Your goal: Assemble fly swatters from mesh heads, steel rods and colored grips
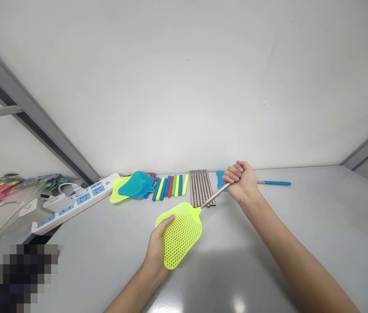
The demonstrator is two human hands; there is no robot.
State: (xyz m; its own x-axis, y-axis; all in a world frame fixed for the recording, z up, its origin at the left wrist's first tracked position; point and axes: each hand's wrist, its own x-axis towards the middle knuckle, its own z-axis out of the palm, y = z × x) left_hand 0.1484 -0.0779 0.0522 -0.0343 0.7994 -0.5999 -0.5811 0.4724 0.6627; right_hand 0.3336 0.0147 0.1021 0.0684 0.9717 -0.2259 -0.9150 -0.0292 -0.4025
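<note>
My left hand (157, 245) grips a yellow-green perforated fly swatter head (184, 234), thumb on top and the other fingers hidden beneath it. A shiny metal rod (215, 195) runs from the neck of that head up to the right. Around the rod's far end my right hand (240, 180) is closed in a fist. Behind the rod lies a row of several metal tubes (200, 187). Partly covered by my right hand is a blue fly swatter, its blue handle (274, 183) sticking out to the right and its blue head (219, 179) to the left.
Left of the tubes lie several coloured handle sleeves (171, 187) and a pile of swatter heads (136, 184). A white power strip (82, 199) with plugs and cables is on the left, beside plastic-bagged goods (4, 189). A wall (190, 95) stands behind the grey table (317, 226).
</note>
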